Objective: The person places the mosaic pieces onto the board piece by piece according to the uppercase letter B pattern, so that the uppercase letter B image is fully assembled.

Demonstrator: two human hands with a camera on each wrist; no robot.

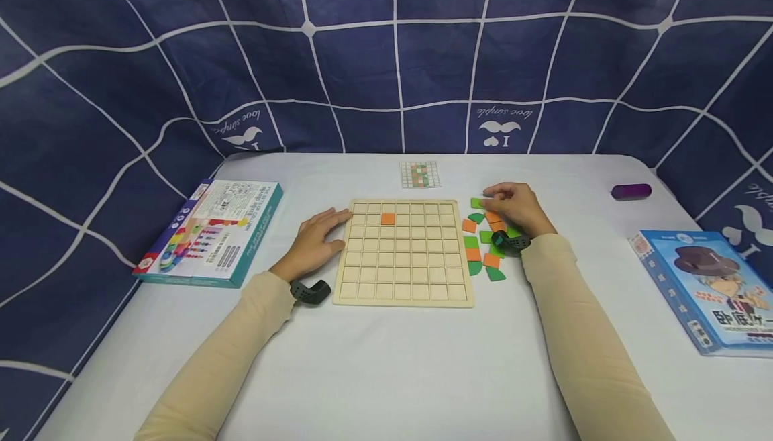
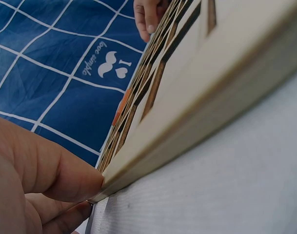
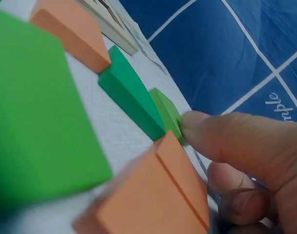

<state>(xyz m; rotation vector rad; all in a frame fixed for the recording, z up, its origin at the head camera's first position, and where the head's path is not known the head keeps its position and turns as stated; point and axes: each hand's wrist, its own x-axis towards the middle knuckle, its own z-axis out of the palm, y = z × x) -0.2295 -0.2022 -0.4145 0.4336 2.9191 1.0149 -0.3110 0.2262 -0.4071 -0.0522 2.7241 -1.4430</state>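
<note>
Now apparently picking: touching the board [image 1: 403, 254] with left hand [image 1: 311, 239] spread, reaching a green square [image 1: 477, 203] right of it with right hand [image 1: 517, 206] (can't tell if pinching); next, likely calls for lifting.

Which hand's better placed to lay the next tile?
Right hand, likely: it's at a light green tile; left hand touches the left edge of the board, away from the loose pieces.

"I love simple" — on the blue cloth [image 1: 441, 62]; "卧底" — on the blue box [image 1: 709, 293].
</note>
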